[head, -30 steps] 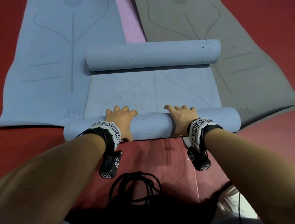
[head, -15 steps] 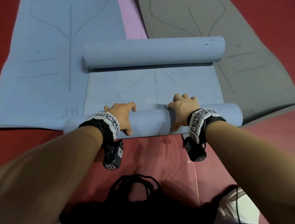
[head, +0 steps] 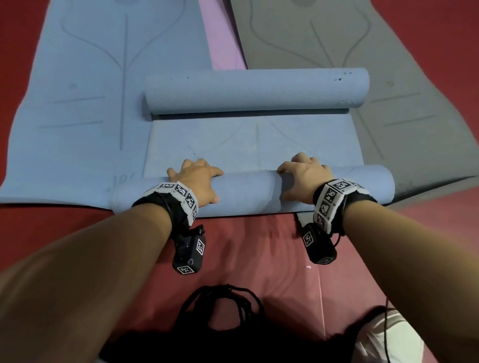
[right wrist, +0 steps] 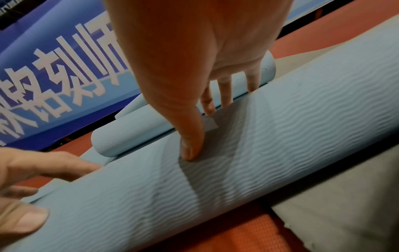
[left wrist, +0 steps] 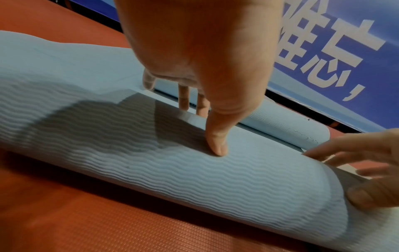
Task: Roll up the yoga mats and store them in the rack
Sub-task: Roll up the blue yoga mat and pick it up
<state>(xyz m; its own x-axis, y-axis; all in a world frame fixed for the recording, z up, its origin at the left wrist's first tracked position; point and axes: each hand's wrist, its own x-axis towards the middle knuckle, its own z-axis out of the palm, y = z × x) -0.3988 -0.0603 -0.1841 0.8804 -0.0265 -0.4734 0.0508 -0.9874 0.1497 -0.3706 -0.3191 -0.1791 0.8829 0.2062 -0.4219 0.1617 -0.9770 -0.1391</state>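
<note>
A light blue yoga mat lies on the red floor with both ends rolled. The near roll (head: 249,191) lies across in front of me, and the far roll (head: 254,93) lies beyond a short flat stretch (head: 250,141). My left hand (head: 195,177) grips the near roll left of its middle, fingers over the top and thumb (left wrist: 215,145) pressed on the ribbed near side. My right hand (head: 302,175) grips the same roll (right wrist: 280,145) further right in the same way. No rack is in view.
A second blue mat (head: 82,80) lies flat to the left, a pink mat (head: 216,34) beneath, and a grey mat (head: 360,41) to the right. The red floor (head: 255,255) and a black cable bundle (head: 221,304) lie near me. A blue banner (left wrist: 323,51) stands beyond the mats.
The near roll has turned forward and grown a little, so the flat stretch between the two rolls is shorter. Both hands moved forward with it, and the right hand now reaches further over the top.
</note>
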